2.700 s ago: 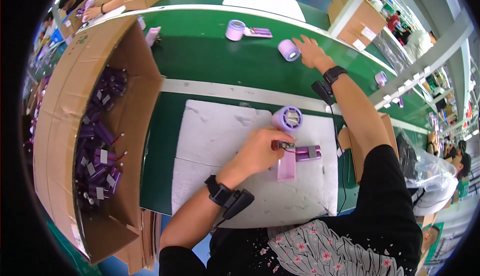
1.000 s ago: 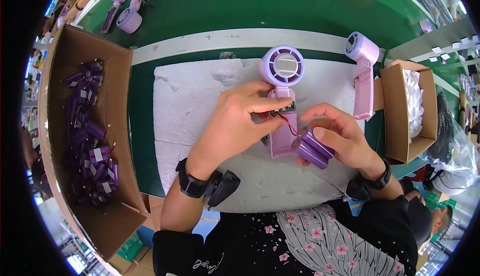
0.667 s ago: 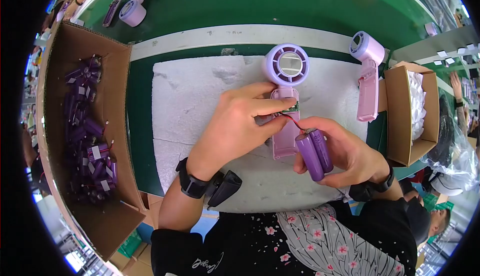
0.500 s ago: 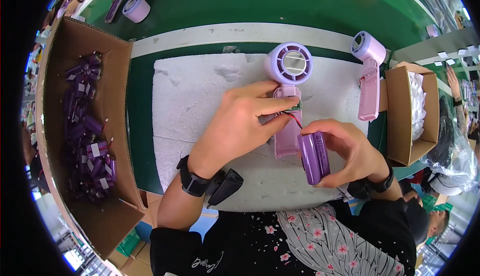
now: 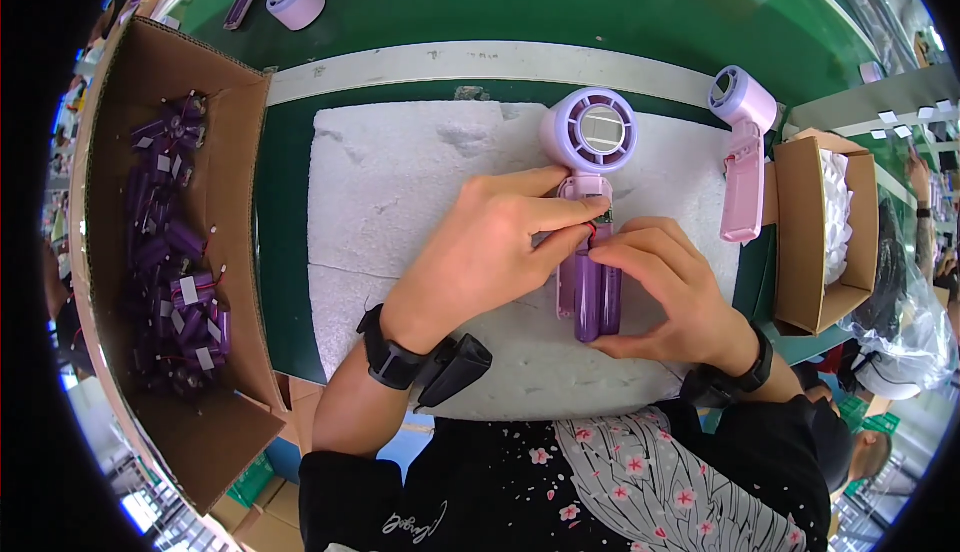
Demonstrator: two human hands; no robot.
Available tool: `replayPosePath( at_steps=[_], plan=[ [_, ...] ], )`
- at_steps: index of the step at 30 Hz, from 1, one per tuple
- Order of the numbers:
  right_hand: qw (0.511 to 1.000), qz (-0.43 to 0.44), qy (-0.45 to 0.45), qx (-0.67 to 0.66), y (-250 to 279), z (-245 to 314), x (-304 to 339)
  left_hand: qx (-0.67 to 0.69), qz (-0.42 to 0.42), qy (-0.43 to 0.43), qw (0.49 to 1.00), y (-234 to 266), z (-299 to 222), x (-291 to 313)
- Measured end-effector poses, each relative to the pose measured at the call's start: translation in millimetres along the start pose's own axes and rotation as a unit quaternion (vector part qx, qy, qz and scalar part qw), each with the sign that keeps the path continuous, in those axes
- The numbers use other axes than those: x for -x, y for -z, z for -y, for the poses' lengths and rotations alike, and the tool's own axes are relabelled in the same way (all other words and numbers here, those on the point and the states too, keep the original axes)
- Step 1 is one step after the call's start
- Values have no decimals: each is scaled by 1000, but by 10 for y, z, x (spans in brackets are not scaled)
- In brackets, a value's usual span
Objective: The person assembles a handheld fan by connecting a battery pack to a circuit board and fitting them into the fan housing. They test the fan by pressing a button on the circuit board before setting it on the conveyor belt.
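Note:
A small pink-and-lilac handheld fan (image 5: 590,132) lies in front of me, its round head away from me and its handle opened up. My left hand (image 5: 480,242) is closed around the top of the handle, fingertips at the green circuit board and the red wire. My right hand (image 5: 675,297) grips a purple two-cell battery pack (image 5: 598,302) between thumb and fingers. The pack lies lengthwise over the pink handle shell (image 5: 566,287), reaching a little past its near end; whether it is seated inside is hidden.
A white foam sheet (image 5: 400,172) lies under the work. At the left stands a cardboard box (image 5: 232,282) of purple battery packs; at the right, a smaller carton (image 5: 795,282) with white pieces. Another opened fan (image 5: 743,172) lies beside it. More fan parts (image 5: 296,2) lie far left.
My right hand has brought the battery pack left and upright in line with the handle, onto the shell. The left hand still keeps hold at the top of the handle.

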State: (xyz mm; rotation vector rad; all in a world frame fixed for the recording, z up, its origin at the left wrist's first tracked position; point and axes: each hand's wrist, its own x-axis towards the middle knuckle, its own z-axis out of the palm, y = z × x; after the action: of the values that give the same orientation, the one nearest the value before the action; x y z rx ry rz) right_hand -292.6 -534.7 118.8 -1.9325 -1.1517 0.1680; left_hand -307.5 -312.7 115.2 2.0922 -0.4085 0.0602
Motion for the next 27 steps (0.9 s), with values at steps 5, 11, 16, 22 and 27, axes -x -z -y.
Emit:
replayPosePath(
  at_steps=[5,11,16,22,27],
  plan=[
    [999,-13,-7,49,1,32,-24,-8,5,-21,1000,33,22,-4],
    [997,-4,-19,69,-17,118,28,-14,24,-16,999,57,11,14],
    [996,-7,-22,86,-30,152,52,-12,44,-2,999,92,-12,8],
    [995,-20,6,96,-56,97,67,3,52,-3,999,126,-24,3],
    [992,-11,10,123,-42,123,54,33,43,-22,998,97,47,2]
  ],
)
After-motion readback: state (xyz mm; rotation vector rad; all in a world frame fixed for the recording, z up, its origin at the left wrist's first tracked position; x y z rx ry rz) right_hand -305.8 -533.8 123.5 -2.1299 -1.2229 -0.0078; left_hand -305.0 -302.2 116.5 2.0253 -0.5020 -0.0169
